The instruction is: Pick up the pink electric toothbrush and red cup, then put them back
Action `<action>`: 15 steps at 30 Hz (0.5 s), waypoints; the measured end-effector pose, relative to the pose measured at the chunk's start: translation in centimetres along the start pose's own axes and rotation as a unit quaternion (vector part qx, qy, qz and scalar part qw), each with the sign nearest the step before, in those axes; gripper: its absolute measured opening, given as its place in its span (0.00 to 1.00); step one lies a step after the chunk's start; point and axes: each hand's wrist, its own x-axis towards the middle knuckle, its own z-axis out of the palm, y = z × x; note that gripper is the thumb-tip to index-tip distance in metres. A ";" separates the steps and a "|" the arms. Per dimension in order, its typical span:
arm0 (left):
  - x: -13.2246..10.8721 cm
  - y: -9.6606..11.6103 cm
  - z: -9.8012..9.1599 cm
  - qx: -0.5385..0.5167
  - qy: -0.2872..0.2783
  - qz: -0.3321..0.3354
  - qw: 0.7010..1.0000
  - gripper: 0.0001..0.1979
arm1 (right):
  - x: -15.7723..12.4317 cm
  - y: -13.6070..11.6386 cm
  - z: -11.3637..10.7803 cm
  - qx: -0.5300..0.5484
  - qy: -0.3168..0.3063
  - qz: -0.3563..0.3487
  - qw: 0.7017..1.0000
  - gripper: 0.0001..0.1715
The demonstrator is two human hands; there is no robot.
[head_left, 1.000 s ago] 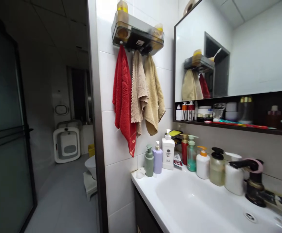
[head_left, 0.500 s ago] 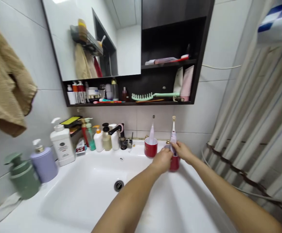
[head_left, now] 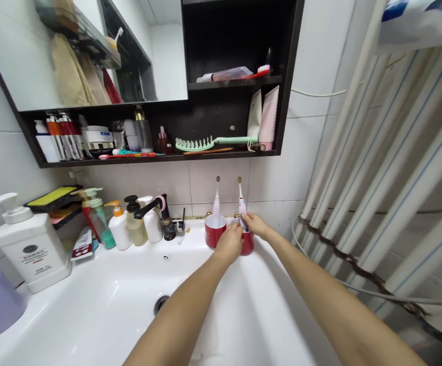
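Observation:
Two red cups stand on the sink's back right corner, each with an upright pale pink electric toothbrush in it. My left hand [head_left: 229, 241] is closed on the near side of the right-hand red cup [head_left: 247, 245], hiding part of it. With the fingers of my right hand [head_left: 258, 225], I grip the lower handle of that cup's electric toothbrush [head_left: 242, 201], just above the rim. Close by on the left, the other red cup [head_left: 213, 238] holds the second electric toothbrush [head_left: 216, 207].
Left of the cups are a black faucet [head_left: 165, 218] and several pump bottles, including a large white one [head_left: 32, 249]. The white basin [head_left: 102, 300] lies below my forearms. Overhead hangs a dark cabinet shelf [head_left: 206, 156] with a green hairbrush [head_left: 196, 146]. White pipes [head_left: 358, 168] line the right.
My view has swung right and moved nearer the cabinet. The right-hand cup, with both my hands on it and its toothbrush, now sits closer to the other cup.

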 end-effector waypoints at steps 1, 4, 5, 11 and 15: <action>-0.4 -0.1 -0.2 0.024 0.011 0.028 0.999 0.13 | 0.0 -0.1 0.0 0.000 0.002 0.000 1.000 0.14; -2.4 -1.1 -1.4 0.114 0.061 0.102 0.986 0.17 | -0.4 -0.3 -0.4 -0.005 0.033 -0.003 0.999 0.15; -3.2 -1.7 -2.0 0.127 0.085 0.100 0.983 0.17 | -0.7 -0.4 -0.6 -0.009 0.055 -0.004 0.998 0.16; -5.6 -4.3 -6.3 0.185 0.167 -0.044 0.967 0.17 | -4.4 -3.0 1.0 -0.062 0.174 -0.054 0.981 0.22; -3.7 -3.3 -7.1 0.198 0.123 -0.072 0.970 0.20 | -6.3 -5.0 5.3 -0.120 0.112 -0.111 0.980 0.19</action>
